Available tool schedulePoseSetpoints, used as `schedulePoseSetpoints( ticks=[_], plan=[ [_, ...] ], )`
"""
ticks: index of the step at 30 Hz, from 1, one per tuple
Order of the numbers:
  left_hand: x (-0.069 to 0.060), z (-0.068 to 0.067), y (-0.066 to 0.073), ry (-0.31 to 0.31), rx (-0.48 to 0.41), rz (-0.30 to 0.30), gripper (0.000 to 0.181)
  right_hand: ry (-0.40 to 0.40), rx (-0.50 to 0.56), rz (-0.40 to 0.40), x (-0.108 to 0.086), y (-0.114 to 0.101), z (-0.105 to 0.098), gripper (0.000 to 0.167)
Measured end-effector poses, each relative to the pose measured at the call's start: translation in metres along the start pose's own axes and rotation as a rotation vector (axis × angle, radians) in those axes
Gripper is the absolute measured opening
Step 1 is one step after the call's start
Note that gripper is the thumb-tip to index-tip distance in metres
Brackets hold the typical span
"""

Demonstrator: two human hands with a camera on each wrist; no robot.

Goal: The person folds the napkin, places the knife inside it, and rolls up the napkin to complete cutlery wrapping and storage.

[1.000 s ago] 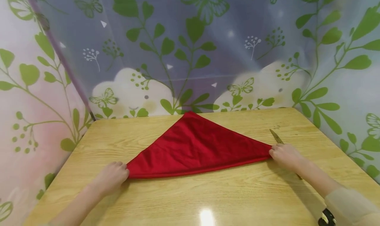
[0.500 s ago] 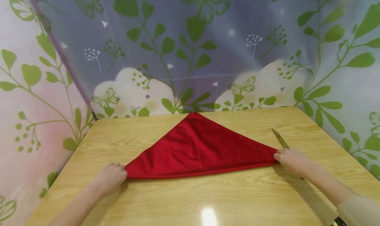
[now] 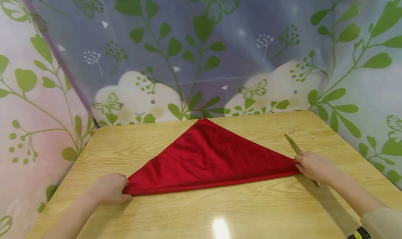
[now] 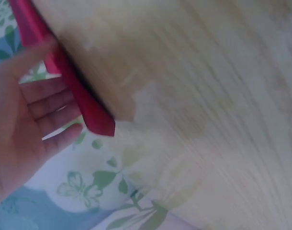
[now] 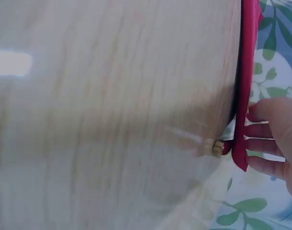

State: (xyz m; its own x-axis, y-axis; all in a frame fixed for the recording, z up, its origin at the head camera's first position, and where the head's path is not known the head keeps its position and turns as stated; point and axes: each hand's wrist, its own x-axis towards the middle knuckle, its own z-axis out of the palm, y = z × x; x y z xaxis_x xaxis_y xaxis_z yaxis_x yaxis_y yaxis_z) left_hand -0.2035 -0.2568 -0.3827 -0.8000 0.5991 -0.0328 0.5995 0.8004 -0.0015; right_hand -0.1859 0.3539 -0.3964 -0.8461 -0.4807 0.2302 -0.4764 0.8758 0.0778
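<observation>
A red cloth [image 3: 207,158] lies in a wide triangle, its peak at the table's far edge. At its left corner is the left hand [image 3: 110,189], thumb and fingers spread around the folded edge. The left wrist view shows that hand [image 4: 31,110] with fairly straight fingers touching the cloth [image 4: 88,108]. The right hand [image 3: 317,167] pinches the right corner. From the right wrist, the fingertips of this hand [image 5: 275,139] meet the cloth's edge [image 5: 244,96], thumb and fingers close together.
A thin, pointed brass-coloured blade [image 3: 292,143] lies under the right hand, its other end showing beyond the hand. Light reflects off the wooden table [image 3: 176,214]. Leaf-printed curtains [image 3: 201,57] stand behind and at both sides. A dark band [image 3: 361,233] is at the right sleeve.
The cloth's right corner has moved right with the right hand. The left hand has shifted slightly left, its thumb now apart from the fingers, and the lower edge looks straighter.
</observation>
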Motion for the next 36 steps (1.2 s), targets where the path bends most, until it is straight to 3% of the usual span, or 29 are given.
schedulePoseSetpoints(
  ticks=[4,9,15,19,22,32,36],
  plan=[
    [-0.003,-0.003,-0.005,-0.04,-0.093,-0.081,0.031,-0.034,-0.029,0.081,-0.003,0.007,0.0,0.011],
    [-0.004,-0.002,-0.011,-0.04,-0.076,-0.142,0.008,-0.068,-0.03,0.121,-0.009,0.012,-0.003,0.01],
    [-0.004,-0.004,-0.013,-0.006,-0.114,-0.216,0.016,-0.049,-0.017,0.114,-0.011,0.012,-0.008,0.016],
    [-0.002,-0.004,-0.014,0.037,-0.077,-0.219,0.016,-0.022,-0.024,0.085,-0.012,0.011,-0.009,0.023],
    [-0.002,-0.002,-0.015,0.041,-0.058,-0.211,0.015,-0.052,-0.009,0.08,-0.014,0.009,-0.007,0.024],
    [-0.004,0.009,-0.017,0.028,-0.061,-0.235,0.018,-0.164,0.088,0.193,-0.016,0.008,-0.007,0.022],
    [-0.004,0.011,-0.018,0.043,-0.063,-0.232,0.019,-0.165,0.093,0.224,-0.019,0.008,-0.009,0.016]
  ],
)
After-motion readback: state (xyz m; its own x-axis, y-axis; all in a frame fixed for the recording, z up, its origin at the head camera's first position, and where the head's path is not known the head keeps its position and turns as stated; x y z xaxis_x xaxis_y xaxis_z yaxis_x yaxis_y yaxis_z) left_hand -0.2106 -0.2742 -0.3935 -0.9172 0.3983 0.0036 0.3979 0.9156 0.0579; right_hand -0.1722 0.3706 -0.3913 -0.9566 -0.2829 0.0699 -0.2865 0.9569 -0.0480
